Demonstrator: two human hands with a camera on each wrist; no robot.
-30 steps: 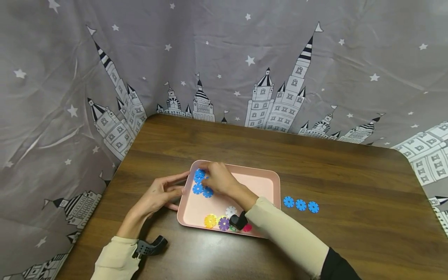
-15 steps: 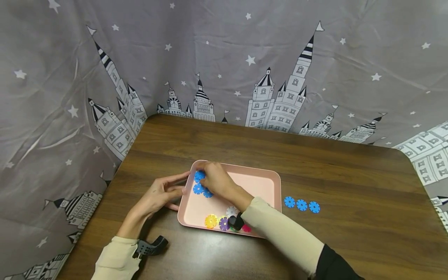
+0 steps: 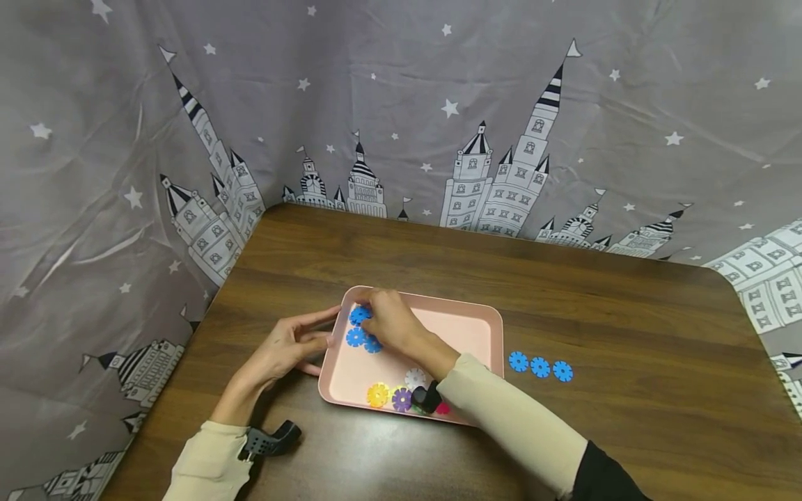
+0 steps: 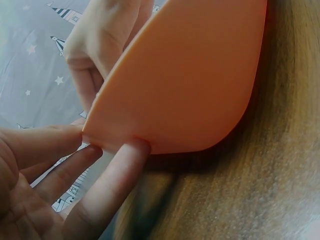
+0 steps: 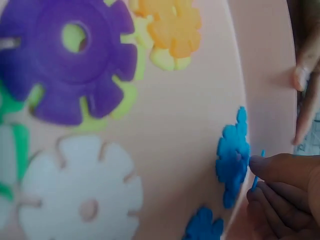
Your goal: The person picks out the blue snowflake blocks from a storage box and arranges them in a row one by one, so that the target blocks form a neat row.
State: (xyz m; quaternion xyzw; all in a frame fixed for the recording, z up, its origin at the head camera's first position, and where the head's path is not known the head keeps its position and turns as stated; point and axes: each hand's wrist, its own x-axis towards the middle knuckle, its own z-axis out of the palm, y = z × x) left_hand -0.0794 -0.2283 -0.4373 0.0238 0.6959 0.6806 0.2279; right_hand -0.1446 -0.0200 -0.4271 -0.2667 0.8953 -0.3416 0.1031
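Brown tabletop (image 3: 626, 306): right grip (image 3: 391, 321) pinches a blue disc (image 5: 255, 182), left grip (image 3: 285, 349) spread against pink tray (image 3: 460, 330)

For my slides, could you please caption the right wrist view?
Right hand pinching a blue piece in a pink tray with a purple disc and a white disc.

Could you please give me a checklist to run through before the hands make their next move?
1. Left hand touching the pink tray: ok.
2. Right hand pinching a blue disc: ok.
3. Pinched disc clear of the tray floor: cannot tell from these angles.
4. Three blue discs in a row on the table, right of the tray: ok.
5. No overlap inside the tray: not ok; the purple disc lies over a yellow disc.
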